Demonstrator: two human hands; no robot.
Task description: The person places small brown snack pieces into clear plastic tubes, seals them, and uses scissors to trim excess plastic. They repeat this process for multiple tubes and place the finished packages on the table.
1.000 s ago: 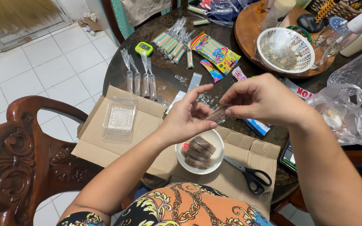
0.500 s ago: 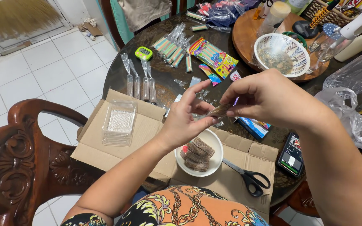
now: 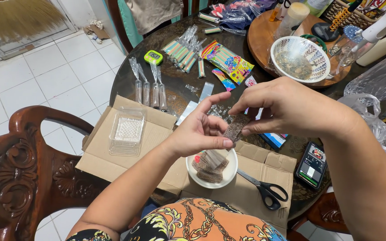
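My right hand point(image 3: 287, 107) pinches a flat brown sugar-coated candy slice point(image 3: 236, 128) between thumb and fingers. My left hand point(image 3: 200, 130) holds the lower end of the same slice, with a narrow clear plastic sleeve point(image 3: 214, 157) hanging down below it. Both hands hover above a small white bowl point(image 3: 228, 173) that holds several more brown slices point(image 3: 207, 171). The bowl rests on flattened brown cardboard point(image 3: 157, 134).
Black-handled scissors point(image 3: 264, 189) lie on the cardboard right of the bowl, a clear plastic tray point(image 3: 128, 130) to the left. A phone point(image 3: 312, 166), filled clear tubes point(image 3: 150, 87), colourful candy packs point(image 3: 226, 58), a patterned bowl point(image 3: 299, 58) and plastic bags point(image 3: 376, 89) crowd the dark round table. A carved wooden chair point(image 3: 27, 169) stands left.
The candy slice has tilted from nearly level to more upright. My left hand has shifted lower on it, and the clear sleeve now hangs down over the bowl.
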